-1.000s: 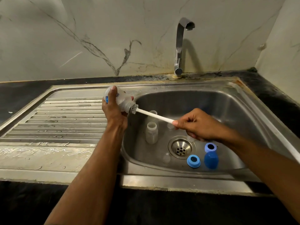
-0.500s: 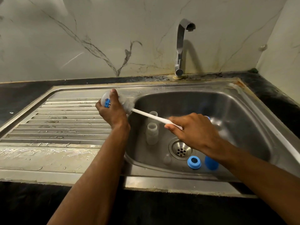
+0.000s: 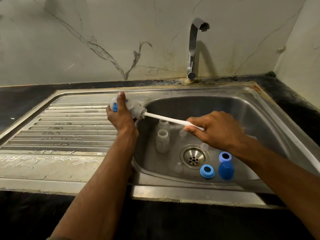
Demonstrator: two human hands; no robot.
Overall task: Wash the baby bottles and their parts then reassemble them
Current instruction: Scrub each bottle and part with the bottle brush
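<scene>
My left hand grips a clear baby bottle held sideways over the sink's left rim, its mouth facing right. A bottle brush with a white handle has its grey bristles at the bottle's mouth; my right hand grips the handle's end. In the sink basin stand two clear bottles, with clear teats near the drain. Two blue collar rings and a blue cap lie at the basin's front right.
A ribbed steel draining board lies wet to the left. The tap stands at the back with no water running. Dark counter surrounds the sink, with marble wall behind and a wall close on the right.
The brush slid into the bottle half a second ago and has now pulled back out, so its bristles show at the mouth again. My right hand moved back to the right.
</scene>
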